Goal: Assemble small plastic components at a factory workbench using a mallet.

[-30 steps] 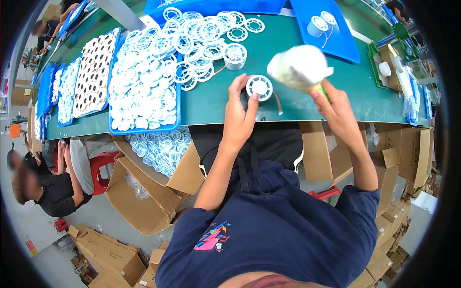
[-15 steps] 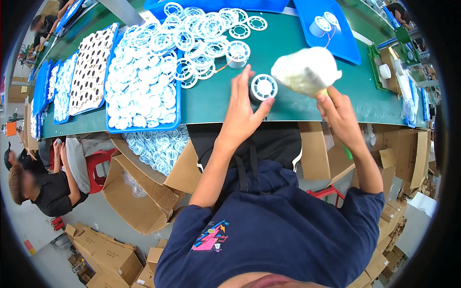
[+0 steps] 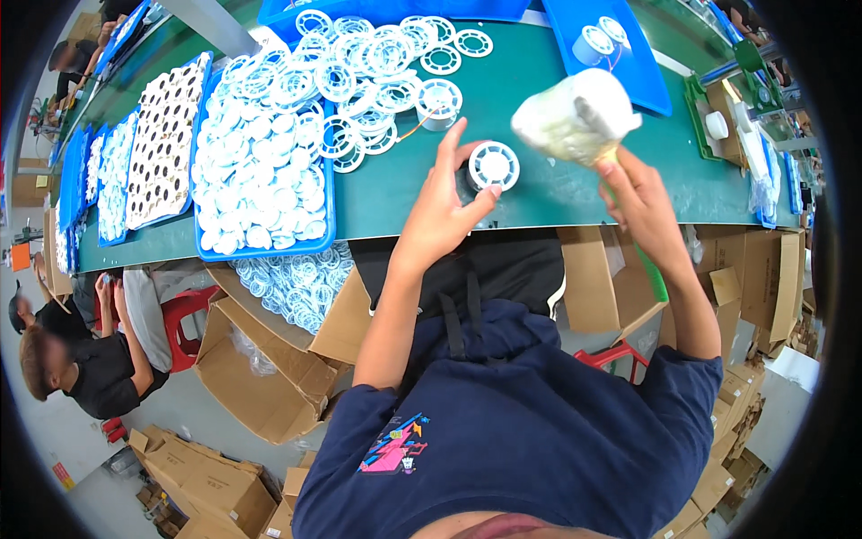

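Note:
My left hand (image 3: 446, 193) is around a small upright spool (image 3: 494, 167) with a white slotted flange on top and a dark side. The thumb rests at its near rim and the fingers lie along its left side, partly hidden. In my right hand (image 3: 645, 202) is a mallet (image 3: 575, 119) with a green handle. Its bulky head, wrapped in whitish material, is raised to the right of the spool and apart from it. A similar white spool (image 3: 438, 103) with an orange wire stands just beyond my left fingers.
Loose white slotted rings (image 3: 386, 54) lie piled at the back. A blue tray (image 3: 331, 216) of white discs stands left. Another blue tray (image 3: 648, 90), at back right, holds two white-flanged parts. Open cardboard boxes (image 3: 260, 382) flank me below the green table (image 3: 548, 211). Co-workers sit at left.
My left hand has shifted slightly left and closed nearer around the spool. The mallet head has tilted and moved slightly up, and more of its green handle shows.

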A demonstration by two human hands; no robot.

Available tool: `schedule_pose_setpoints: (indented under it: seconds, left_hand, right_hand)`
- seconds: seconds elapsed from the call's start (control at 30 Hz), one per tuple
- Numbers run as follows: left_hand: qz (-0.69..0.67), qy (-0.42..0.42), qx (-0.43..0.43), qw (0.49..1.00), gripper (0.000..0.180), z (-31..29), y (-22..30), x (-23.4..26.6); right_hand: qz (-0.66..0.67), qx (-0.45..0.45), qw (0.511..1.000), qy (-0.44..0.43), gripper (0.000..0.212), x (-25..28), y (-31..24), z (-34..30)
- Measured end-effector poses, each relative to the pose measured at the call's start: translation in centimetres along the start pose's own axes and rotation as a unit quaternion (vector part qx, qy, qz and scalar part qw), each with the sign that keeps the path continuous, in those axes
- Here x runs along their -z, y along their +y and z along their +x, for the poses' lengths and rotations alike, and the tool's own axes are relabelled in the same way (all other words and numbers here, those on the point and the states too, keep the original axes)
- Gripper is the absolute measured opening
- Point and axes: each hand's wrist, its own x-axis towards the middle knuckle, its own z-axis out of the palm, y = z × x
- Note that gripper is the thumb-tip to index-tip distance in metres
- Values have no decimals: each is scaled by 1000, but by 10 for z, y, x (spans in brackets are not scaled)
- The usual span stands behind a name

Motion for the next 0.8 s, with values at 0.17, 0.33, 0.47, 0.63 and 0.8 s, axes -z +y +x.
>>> schedule_pose_setpoints:
  seconds: [0.17, 0.33, 0.47, 0.63, 0.8]
  left_hand:
    - [-53, -9, 13, 998, 90, 0, 1, -1]
    - [-66, -4, 5, 998, 94, 1, -7, -8]
    - [-71, -25, -7, 997, 94, 3, -8, -4]
    - [-9, -18, 13, 1000, 90, 0, -7, -2]
    - [21, 63, -29, 997, 53, -19, 0, -11]
  right_hand:
    - [-49, 45, 997, -41, 38, 14, -13, 15]
    - [13, -40, 991, -127, 41, 14, -35, 25]
    - [47, -67, 992, -94, 41, 18, -47, 32]
    - [-40, 10, 996, -80, 43, 12, -29, 41]
    - [-79, 160, 978, 104, 43, 2, 64, 57]
